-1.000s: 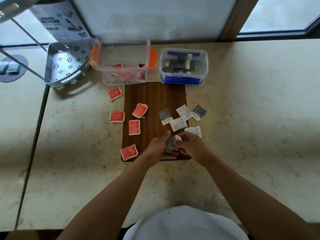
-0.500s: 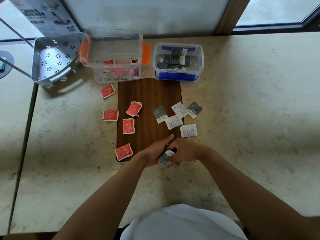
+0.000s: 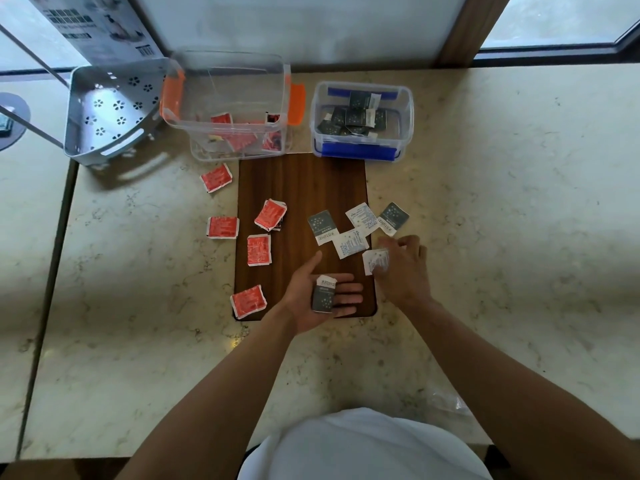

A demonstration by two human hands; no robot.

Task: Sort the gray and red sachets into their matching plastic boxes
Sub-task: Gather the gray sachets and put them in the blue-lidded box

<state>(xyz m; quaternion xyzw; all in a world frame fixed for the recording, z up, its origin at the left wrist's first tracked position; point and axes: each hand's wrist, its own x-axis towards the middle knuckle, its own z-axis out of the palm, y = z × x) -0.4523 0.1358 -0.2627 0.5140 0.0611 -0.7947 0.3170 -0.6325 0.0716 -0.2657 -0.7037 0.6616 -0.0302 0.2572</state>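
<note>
My left hand [image 3: 313,299] lies palm up over the near end of the wooden board [image 3: 301,188], fingers straight, with a small stack of gray sachets [image 3: 323,294] resting on it. My right hand [image 3: 401,268] reaches over a white-faced sachet [image 3: 374,259] at the board's right edge, fingertips touching it. Several more gray sachets [image 3: 322,226] lie on the board's right side. Several red sachets [image 3: 258,250] are scattered to the left. The orange-clipped clear box [image 3: 228,98] holds red sachets. The blue-clipped box [image 3: 362,119] holds gray ones.
A grey perforated metal corner basket [image 3: 110,112] stands left of the orange-clipped box. A window frame and glass run along the back. The marble counter [image 3: 502,220] stretches to the right; a seam splits it at the left. Crumpled clear plastic [image 3: 446,400] lies near my right arm.
My hands have parted. The right hand has moved up and right onto a white-faced sachet, while the left hand has opened palm up with the gray sachets lying on it.
</note>
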